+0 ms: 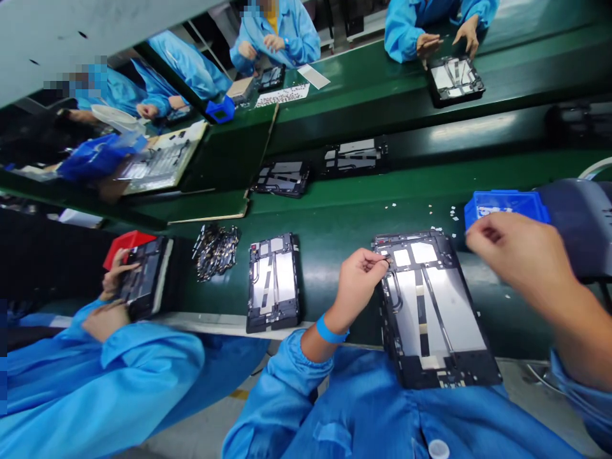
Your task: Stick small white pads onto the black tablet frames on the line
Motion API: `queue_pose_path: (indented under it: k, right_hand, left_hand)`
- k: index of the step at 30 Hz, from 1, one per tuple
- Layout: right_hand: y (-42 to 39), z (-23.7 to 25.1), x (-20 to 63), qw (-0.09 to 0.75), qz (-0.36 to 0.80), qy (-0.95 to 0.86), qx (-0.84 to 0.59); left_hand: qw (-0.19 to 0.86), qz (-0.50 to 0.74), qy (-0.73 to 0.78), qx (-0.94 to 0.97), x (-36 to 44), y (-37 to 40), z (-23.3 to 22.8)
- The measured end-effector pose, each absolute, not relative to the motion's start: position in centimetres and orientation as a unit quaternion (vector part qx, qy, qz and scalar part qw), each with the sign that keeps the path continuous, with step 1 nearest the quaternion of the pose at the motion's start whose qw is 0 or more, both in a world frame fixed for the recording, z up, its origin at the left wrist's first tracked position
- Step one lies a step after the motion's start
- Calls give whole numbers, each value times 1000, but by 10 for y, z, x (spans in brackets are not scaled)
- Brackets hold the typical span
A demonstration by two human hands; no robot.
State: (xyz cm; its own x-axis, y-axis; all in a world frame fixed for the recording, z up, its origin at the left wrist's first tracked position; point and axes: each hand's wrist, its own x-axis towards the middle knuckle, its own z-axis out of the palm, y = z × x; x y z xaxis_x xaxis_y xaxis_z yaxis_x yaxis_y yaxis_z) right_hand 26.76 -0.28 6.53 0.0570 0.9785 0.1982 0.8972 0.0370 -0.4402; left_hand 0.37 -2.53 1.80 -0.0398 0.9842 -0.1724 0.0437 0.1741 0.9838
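Head view looks down on a tablet frame [433, 309] lying flat on the green belt [335, 217], its near end overhanging the belt's front edge toward the person's blue smock. All else sits around that frame. The left hand [358, 280] rests at its upper left corner, fingers curled shut in a pinch on something too small to make out, fingertips touching the frame's rim. The right hand [511, 252] hovers just beyond its upper right corner, fingers bent together; whether it grips anything I cannot tell. Behind that hand stands a blue bin [507, 204]. Left of the frame lies a second frame [273, 280], and further left a heap of small metal parts [215, 250]. White scraps [444, 213] dot the belt above it.

The frame looks thin, light and stiff, with pale film and flat cables [421, 306] exposed, likely delicate. I would take it by the black outer rim, along the long sides, not the middle.
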Motion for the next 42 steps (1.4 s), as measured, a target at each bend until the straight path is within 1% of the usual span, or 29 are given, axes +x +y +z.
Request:
queue_pose_path:
  k: [2,4,8,12,15,19,21,24,26,28,31,33,36,39,42]
  right_hand:
    - [-14,64,244,251,124,-751,-598]
    - [-22,57,214,258,158,-784,-542]
    - [-24,40,178,258,174,-780,-543]
    - [-20,34,173,254,150,-776,-558]
    - [-17,35,171,259,179,-764,-563]
    - [-6,41,200,269,221,-741,-575]
    - [-2,50,233,271,198,-704,-626]
    - [-1,65,278,249,120,-637,-720]
    - [-4,72,286,225,105,-645,-723]
    - [-8,76,273,198,110,-684,-693]
    - [-8,76,237,196,137,-727,-643]
    - [-4,77,215,201,218,-749,-593]
    - [8,78,199,165,312,-754,-554]
    - [22,77,193,119,329,-747,-566]
    - [31,73,187,83,302,-755,-576]
  left_hand:
    - [499,450,574,469,6,-26,20]
    - [471,447,585,486,8,-27,23]
    - [429,443,593,518,11,-32,29]
    - [399,446,589,543,13,-35,32]
    - [389,448,583,555,14,-36,32]
    - [423,439,588,531,12,-34,29]
    - [450,442,588,507,10,-32,27]
    - [479,448,580,483,8,-29,23]
    - [485,451,578,477,8,-27,23]
    - [478,453,580,479,8,-28,24]
    - [440,440,583,521,4,-34,29]
    - [404,420,569,580,-2,-41,32]
    - [343,399,534,662,-14,-50,34]
    - [277,402,527,695,-25,-51,34]
    - [223,388,532,719,-35,-44,33]
